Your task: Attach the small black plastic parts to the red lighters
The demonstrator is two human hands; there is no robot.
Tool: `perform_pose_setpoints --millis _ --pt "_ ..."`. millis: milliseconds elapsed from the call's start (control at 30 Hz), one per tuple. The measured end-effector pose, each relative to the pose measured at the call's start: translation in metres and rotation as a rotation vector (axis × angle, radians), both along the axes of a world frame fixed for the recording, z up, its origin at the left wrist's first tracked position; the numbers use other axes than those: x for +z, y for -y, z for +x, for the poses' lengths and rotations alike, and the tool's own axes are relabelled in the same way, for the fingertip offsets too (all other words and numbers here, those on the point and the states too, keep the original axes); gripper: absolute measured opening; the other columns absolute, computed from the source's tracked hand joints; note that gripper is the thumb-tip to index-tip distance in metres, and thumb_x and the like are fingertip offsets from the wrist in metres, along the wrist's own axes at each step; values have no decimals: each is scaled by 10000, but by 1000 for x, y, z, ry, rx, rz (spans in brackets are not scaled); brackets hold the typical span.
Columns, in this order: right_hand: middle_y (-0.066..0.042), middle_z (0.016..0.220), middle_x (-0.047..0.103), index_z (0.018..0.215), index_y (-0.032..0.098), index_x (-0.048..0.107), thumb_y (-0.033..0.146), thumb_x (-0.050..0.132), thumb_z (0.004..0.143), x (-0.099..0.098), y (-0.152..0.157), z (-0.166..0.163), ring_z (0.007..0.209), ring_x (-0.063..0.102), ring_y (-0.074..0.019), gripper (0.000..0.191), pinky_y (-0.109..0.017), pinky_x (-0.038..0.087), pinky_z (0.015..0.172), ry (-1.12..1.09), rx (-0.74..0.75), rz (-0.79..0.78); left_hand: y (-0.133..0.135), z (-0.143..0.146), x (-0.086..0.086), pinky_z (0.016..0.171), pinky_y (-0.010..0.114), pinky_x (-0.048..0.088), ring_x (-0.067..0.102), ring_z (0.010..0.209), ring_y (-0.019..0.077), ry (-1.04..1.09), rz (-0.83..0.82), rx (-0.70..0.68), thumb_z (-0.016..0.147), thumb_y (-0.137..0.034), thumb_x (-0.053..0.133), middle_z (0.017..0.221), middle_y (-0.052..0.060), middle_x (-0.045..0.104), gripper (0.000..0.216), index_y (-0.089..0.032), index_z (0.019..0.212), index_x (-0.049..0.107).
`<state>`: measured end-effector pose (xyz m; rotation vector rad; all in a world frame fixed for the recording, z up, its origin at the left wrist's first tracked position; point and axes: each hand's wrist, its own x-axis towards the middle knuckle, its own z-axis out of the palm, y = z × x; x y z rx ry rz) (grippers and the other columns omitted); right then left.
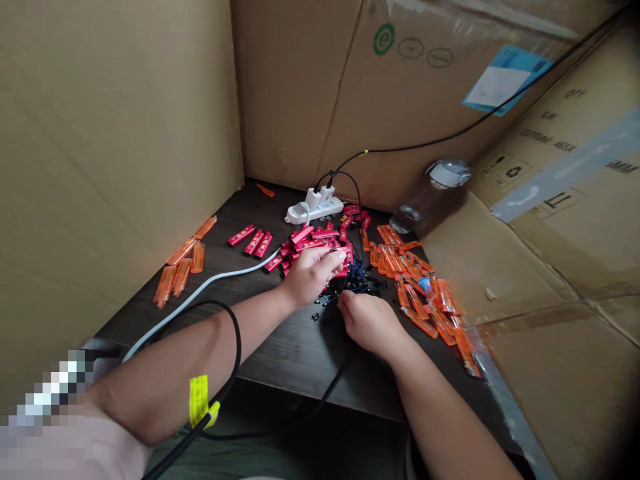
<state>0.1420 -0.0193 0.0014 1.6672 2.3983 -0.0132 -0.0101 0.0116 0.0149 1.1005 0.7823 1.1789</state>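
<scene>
Surface [280,360]: between left carton [115,120] and right carton [550,267], before rear carton [295,87].
Power strip [324,209]: on surface, near rear carton.
Casing pile [310,245]: directly before power strip.
Loose casings [254,241]: three, left of pile.
Small parts [358,275]: before casing pile, toward right.
Left shells [182,275]: beside left carton.
Right shells [417,303]: between small parts and right carton.
Bottle [425,199]: behind right shells.

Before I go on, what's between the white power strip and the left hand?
In the head view, a heap of red cases lies between the white power strip and the left hand, which hides part of the heap.
</scene>
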Motion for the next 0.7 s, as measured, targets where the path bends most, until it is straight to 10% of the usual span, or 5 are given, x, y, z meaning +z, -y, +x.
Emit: perform_pose_setpoints --millis 400,700 --pt "-83 786 689 855 185 583 253 413 905 3 -1 4 710 638 -209 190 -281 306 576 -180 -47 -27 0 0 0 433 199 252 311 424 37 5 20 -10 798 -432 585 513 -55 397 356 -158 604 468" --pt "95 494 295 710 179 486 453 633 795 13 -17 30 426 204 -54 322 -198 169 423 -1512 -262 -503 4 7 -8 329 181 150 260 344 25 -22 -170 -125 807 -540 564 517 -75 384 384 -170 729 504"
